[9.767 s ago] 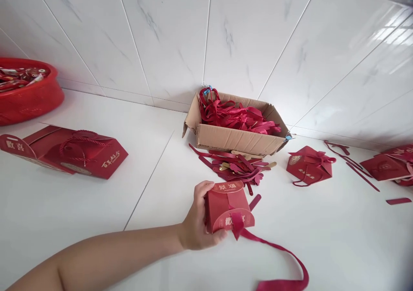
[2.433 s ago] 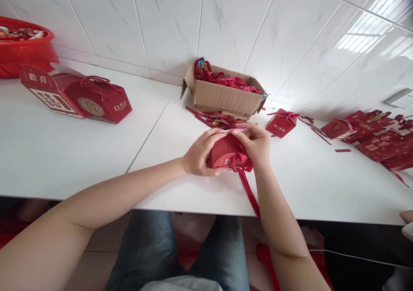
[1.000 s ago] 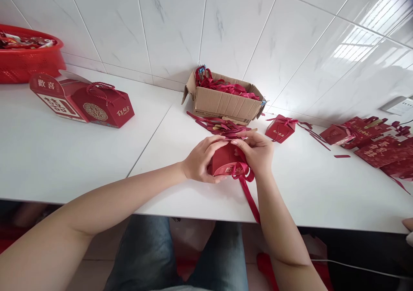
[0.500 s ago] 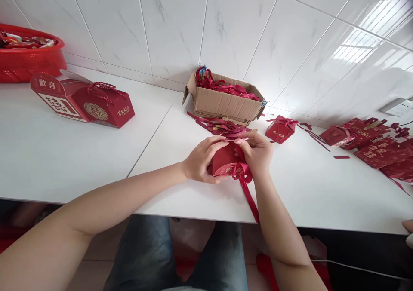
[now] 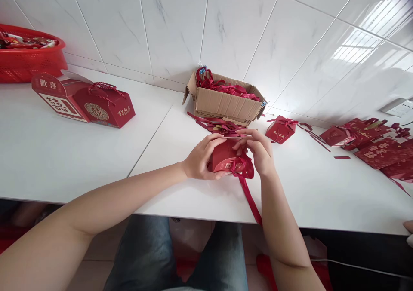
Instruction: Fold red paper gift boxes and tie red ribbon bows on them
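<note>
A small red gift box [image 5: 222,155] with gold lettering on its front stands on the white table. My left hand [image 5: 201,157] is wrapped round its left side, the thumb low at the front and the fingers over the top. Dark red ribbon [image 5: 247,192] is tied at the box's front, with a loop at the right and a long tail running to the table edge. My right hand [image 5: 260,151] is over the box's right top edge, its fingers bent and apart, the fingertips at the top. Whether they press on the box is hard to see.
Behind lie loose ribbons [image 5: 206,121] and a cardboard box [image 5: 226,102] full of ribbon. At left are a larger red box [image 5: 106,106] and a red basket [image 5: 32,63]. A ribboned box [image 5: 280,130] and several red packages [image 5: 374,147] stand at right. Another person's hand [image 5: 409,226] shows at the right edge.
My right hand has loosened from its pinch at the box's top edge and shifted slightly right, its fingers spreading. The gift box has tipped a little, showing more of its lettering. My left hand keeps its hold.
</note>
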A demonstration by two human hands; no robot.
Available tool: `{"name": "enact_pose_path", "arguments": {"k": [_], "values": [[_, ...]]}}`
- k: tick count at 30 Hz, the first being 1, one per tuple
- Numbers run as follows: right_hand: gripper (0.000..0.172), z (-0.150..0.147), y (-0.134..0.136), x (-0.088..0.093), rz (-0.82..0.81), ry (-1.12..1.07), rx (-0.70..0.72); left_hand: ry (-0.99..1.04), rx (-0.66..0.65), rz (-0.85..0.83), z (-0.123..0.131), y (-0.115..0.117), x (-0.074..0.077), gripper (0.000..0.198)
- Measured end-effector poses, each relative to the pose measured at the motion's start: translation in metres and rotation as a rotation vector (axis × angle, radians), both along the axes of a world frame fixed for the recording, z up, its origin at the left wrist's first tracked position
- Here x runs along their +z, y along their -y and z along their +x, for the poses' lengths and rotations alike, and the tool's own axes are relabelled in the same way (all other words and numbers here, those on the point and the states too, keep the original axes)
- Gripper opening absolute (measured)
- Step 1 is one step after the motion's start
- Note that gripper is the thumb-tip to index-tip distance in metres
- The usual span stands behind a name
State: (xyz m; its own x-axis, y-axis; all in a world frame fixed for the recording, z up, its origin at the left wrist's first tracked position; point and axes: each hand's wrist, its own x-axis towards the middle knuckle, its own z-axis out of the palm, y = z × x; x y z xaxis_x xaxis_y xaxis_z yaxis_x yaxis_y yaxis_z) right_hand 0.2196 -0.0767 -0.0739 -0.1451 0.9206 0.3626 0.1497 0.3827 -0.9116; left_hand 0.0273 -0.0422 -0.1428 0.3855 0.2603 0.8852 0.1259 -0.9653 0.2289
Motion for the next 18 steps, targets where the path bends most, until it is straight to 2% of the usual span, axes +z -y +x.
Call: {"name": "enact_pose_path", "arguments": {"k": [3, 5, 9, 13, 15, 16, 18], "values": [[0.037, 0.008, -0.003, 0.001, -0.045, 0.044, 0.091, 0.006, -0.001, -0.022, 0.0, -0.002, -0.002, 0.089], [0.037, 0.01, -0.005, 0.0, -0.033, 0.039, 0.078, 0.016, -0.009, -0.056, 0.0, -0.002, -0.001, 0.087], [0.019, 0.01, -0.015, -0.004, 0.061, -0.097, -0.141, 0.044, -0.084, -0.168, 0.001, -0.003, 0.006, 0.076], [0.02, 0.015, -0.029, -0.012, 0.02, -0.119, -0.463, 0.067, -0.075, -0.232, -0.005, -0.011, 0.01, 0.068], [0.02, 0.018, -0.036, -0.017, -0.056, -0.035, -0.599, 0.089, -0.018, -0.201, -0.01, -0.02, 0.006, 0.069], [0.021, 0.019, -0.039, -0.02, -0.133, 0.034, -0.612, 0.098, 0.012, -0.187, -0.013, -0.025, 0.003, 0.069], [0.035, 0.018, -0.043, -0.025, -0.351, 0.183, -0.504, 0.107, 0.085, -0.189, -0.019, -0.034, -0.004, 0.071]]}}
